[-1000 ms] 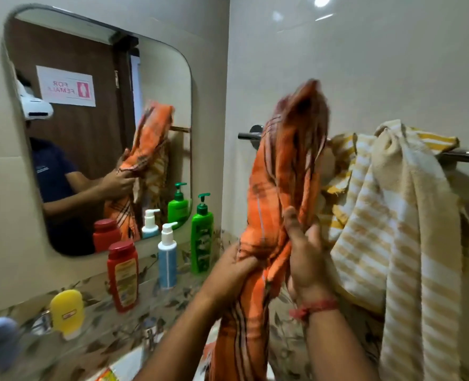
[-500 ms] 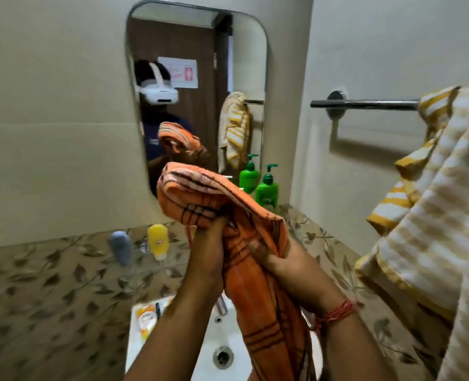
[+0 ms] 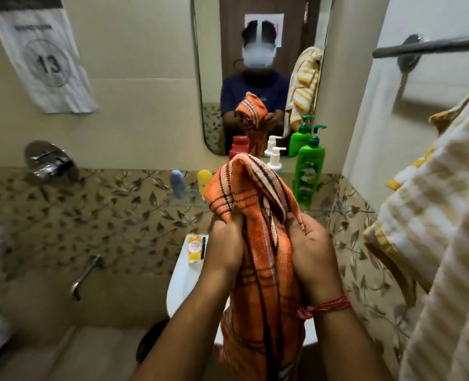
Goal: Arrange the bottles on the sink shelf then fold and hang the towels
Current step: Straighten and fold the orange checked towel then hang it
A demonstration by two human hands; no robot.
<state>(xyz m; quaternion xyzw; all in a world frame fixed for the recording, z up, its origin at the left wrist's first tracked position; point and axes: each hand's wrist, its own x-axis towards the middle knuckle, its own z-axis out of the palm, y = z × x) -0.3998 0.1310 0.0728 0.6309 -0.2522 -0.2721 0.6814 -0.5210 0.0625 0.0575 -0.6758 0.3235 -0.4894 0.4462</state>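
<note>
Head view looks down at an orange towel, a thin woven cloth with dark checked stripes and a paler band near the top, bunched up into a soft peak over the white sink. The left hand has its fingers curled into the cloth on one side, and the right hand, with a red thread round the wrist, pinches the other edge, so both are gripping the towel in front of the mirror. On the shelf behind it stands a tall glossy green pump bottle, a white pump bottle half hidden by the towel, plus a rounded yellow bottle and a bluish one, both blurry. A fluffy yellow-and-white striped towel hangs on the right under the metal rail, looking thick and ribbed. The wall tiles have a brown leaf pattern. A small orange packet lies on the sink rim.
</note>
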